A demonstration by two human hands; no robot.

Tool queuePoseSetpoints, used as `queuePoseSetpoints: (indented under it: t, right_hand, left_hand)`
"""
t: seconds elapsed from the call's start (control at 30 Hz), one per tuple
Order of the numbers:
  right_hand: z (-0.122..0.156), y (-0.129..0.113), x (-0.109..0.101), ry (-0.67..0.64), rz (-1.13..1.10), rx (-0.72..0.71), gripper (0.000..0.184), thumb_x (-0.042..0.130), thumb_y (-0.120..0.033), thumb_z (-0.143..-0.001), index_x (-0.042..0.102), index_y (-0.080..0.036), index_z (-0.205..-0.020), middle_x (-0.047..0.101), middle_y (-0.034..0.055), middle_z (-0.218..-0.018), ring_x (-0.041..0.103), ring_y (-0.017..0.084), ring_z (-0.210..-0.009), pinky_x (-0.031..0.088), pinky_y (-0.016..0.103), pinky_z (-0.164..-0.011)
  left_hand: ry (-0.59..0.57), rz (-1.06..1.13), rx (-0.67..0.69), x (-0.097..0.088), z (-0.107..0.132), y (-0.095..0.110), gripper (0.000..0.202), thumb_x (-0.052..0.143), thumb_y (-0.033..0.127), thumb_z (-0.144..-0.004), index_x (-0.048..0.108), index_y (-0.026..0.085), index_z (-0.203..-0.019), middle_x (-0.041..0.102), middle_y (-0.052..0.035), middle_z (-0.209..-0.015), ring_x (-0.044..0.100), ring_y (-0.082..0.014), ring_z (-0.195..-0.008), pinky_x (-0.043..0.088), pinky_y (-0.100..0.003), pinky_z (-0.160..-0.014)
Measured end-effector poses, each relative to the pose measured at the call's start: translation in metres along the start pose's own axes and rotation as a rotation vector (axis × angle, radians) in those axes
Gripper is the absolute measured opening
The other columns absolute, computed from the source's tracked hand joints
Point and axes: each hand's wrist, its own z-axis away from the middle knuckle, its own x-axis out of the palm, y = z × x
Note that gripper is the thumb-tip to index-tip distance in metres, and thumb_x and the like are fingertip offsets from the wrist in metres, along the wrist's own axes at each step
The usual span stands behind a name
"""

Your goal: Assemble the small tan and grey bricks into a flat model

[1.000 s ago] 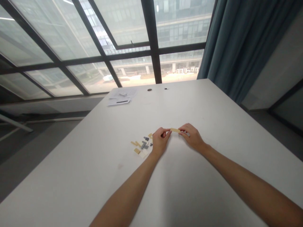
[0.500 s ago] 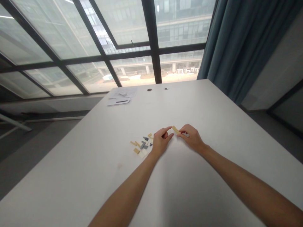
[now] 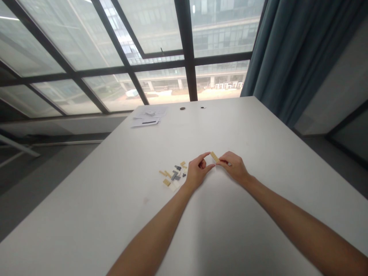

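Observation:
My right hand (image 3: 234,165) pinches a narrow tan building-block plate (image 3: 214,156) between thumb and fingers, tilted a little above the white table. Facing it is my left hand (image 3: 198,168), thumb and index finger apart. Its index fingertip is at the plate's far left end; whether it touches I cannot tell. The thumb lies below the plate, away from it. Left of that hand lies a loose group of small building blocks: tan pieces (image 3: 166,183), grey pieces (image 3: 175,175) and pale pieces (image 3: 173,186). Part of this group is close beside the left wrist.
The white table (image 3: 241,230) stretches toward a large window (image 3: 161,86). Papers (image 3: 146,119) lie at its far left corner. Two dark round spots, one of them a disc (image 3: 182,109), are near the far edge. A blue curtain (image 3: 276,65) hangs at the right.
The left thumb and index finger have spread slightly wider apart. The right hand with the tan plate has shifted very slightly right. The view has moved a little.

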Motion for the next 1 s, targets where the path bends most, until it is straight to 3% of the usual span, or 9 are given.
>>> queuePoseSetpoints:
  t: [0.43, 0.87, 1.0]
  right_hand:
    - [0.000, -0.004, -0.001, -0.089, 0.052, -0.066, 0.017, 0.056, -0.027, -0.097, 0.069, -0.021, -0.088, 0.066, 0.0065, -0.081, 0.059, 0.019, -0.078, 0.049, 0.034, -0.071]
    - [0.001, -0.006, -0.001, -0.097, 0.065, -0.094, 0.014, 0.055, -0.024, -0.096, 0.069, -0.022, -0.094, 0.067, 0.0069, -0.084, 0.061, 0.021, -0.080, 0.051, 0.035, -0.074]
    - [0.001, -0.005, 0.000, -0.088, 0.068, -0.076, 0.017, 0.058, -0.025, -0.094, 0.067, -0.022, -0.109, 0.067, 0.0068, -0.086, 0.061, 0.021, -0.082, 0.052, 0.036, -0.074]
  left_hand:
    - [0.008, 0.022, -0.011, 0.003, 0.000, -0.008, 0.054, 0.080, 0.038, -0.073, 0.063, 0.020, -0.121, 0.041, 0.0090, -0.061, 0.038, -0.0085, -0.055, 0.032, -0.021, -0.056]
    - [0.034, -0.043, 0.011, 0.004, 0.002, 0.001, 0.047, 0.074, 0.029, -0.075, 0.060, 0.020, -0.119, 0.041, 0.0100, -0.059, 0.038, -0.0077, -0.053, 0.032, -0.020, -0.056]
    - [0.030, -0.050, 0.017, 0.004, 0.003, 0.003, 0.048, 0.072, 0.029, -0.075, 0.059, 0.020, -0.120, 0.041, 0.0102, -0.059, 0.038, -0.0076, -0.052, 0.032, -0.020, -0.055]
